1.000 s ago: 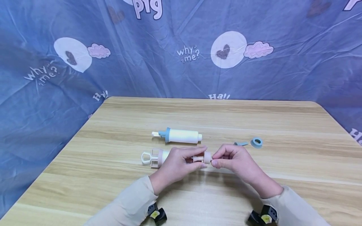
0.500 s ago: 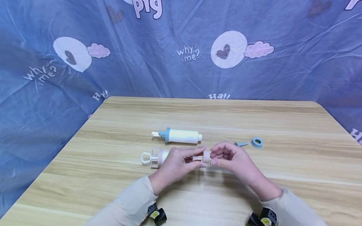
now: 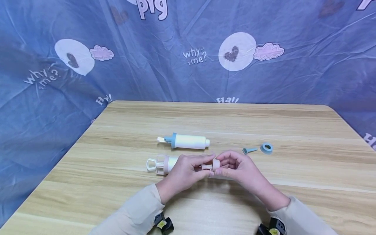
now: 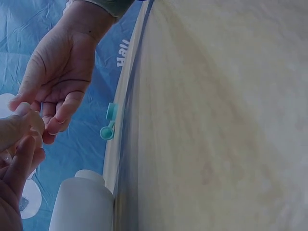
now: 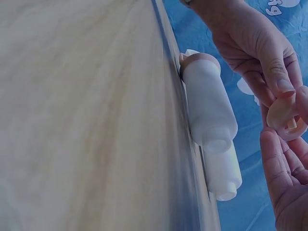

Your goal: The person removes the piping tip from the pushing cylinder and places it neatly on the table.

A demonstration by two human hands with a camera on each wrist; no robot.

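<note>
Both hands meet over the table's middle on a small pink cap [image 3: 215, 164] with a short stem. My left hand [image 3: 207, 165] pinches its stem side. My right hand [image 3: 220, 165] curls round its disc side. The right wrist view shows the pink cap [image 5: 284, 115] between the left hand's thumb and the right fingers [image 5: 281, 178]. A white tube with a pink collar [image 3: 167, 163] and a looped plunger lies on the table, partly hidden behind my left hand. In the right wrist view that tube [image 5: 207, 103] lies with its tip bare.
A second white tube with a blue collar [image 3: 188, 142] lies just beyond the hands. A blue nozzle [image 3: 249, 150] and a blue ring [image 3: 266, 148] sit to the right. The wooden table [image 3: 205, 120] is backed by a blue printed cloth [image 3: 176, 49].
My right hand has shifted slightly left and closed in round the pink cap, uncovering the blue nozzle behind it. My left hand has barely moved.
</note>
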